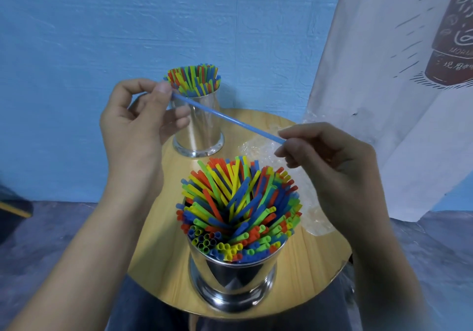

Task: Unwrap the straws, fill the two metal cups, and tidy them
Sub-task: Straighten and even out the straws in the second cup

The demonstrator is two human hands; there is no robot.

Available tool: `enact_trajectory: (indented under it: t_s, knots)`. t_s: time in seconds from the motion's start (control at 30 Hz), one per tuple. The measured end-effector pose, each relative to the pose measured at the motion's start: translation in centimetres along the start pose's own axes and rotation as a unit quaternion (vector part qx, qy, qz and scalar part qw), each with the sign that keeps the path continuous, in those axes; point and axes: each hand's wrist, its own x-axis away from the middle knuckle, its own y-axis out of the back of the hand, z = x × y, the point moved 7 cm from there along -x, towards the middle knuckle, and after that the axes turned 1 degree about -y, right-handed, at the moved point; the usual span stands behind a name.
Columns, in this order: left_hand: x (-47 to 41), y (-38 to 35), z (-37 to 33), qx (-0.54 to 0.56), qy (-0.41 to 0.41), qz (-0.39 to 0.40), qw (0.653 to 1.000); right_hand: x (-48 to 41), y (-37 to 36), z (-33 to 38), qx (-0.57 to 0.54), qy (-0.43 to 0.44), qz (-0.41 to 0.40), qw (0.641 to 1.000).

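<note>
At the left edge of the frame, a dark object [12, 208] with a yellow strip lies on the grey-blue floor [51, 228], too cut off for me to tell what it is. Left of centre, my left hand [138, 128] is raised in front of the blue wall [76, 23]. Its thumb and forefinger pinch the upper end of a single blue straw [227, 118], and the other fingers curl loosely beneath. The straw slants down across the middle of the frame toward the right, held in the air above the worktop [320, 254], which is round and wooden.

Behind the straw's upper end, above the middle, the far metal cup [204, 131] stands upright on the worktop. It is packed with the far bundle of straws [194, 82] in red, yellow, green and blue. In the lower middle, closest to me, the near metal cup [233, 277] also stands upright. It is crammed with the near bundle of straws [238, 202], whose tips fan outward and lean every way.

Right of centre, my right hand [332, 167] pinches the lower end of the blue straw between thumb and forefinger, with the remaining fingers curled. Under and beside that hand, crumpled clear wrappers [256, 146] lie on the worktop's right side. In the upper right, a white cloth [371, 87] printed with a dark red bottle hangs against the wall.
</note>
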Motion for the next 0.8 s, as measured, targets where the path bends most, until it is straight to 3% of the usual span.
enact_trajectory:
  t_s: [0.13, 0.27, 0.4, 0.53, 0.67, 0.8]
  knots:
    - [0.2, -0.3, 1.0, -0.049, 0.031, 0.043, 0.997, -0.2, 1.3, 0.2, -0.153, -0.024, -0.072, 0.985]
    - [0.7, -1.3, 1.5, -0.142, 0.068, 0.141, 0.977, -0.4, 2.4, 0.3, -0.192, -0.016, -0.117, 0.974]
    - [1.2, -1.8, 2.0, -0.260, 0.087, 0.267, 0.924, -0.3, 3.6, 0.6, -0.178, 0.001, -0.164, 0.970]
    - [2.1, -2.2, 2.2, -0.304, 0.100, 0.370, 0.872, -0.2, 4.2, 1.5, -0.153, 0.016, -0.182, 0.971]
    - [3.3, -2.7, 2.9, -0.310, 0.171, 0.447, 0.822, -0.2, 3.0, 2.5, -0.066, 0.057, -0.126, 0.988]
    - [2.8, -2.4, 2.9, -0.308, 0.173, 0.424, 0.834, 0.0, 0.0, 1.7, 0.046, 0.036, -0.004, 0.998]
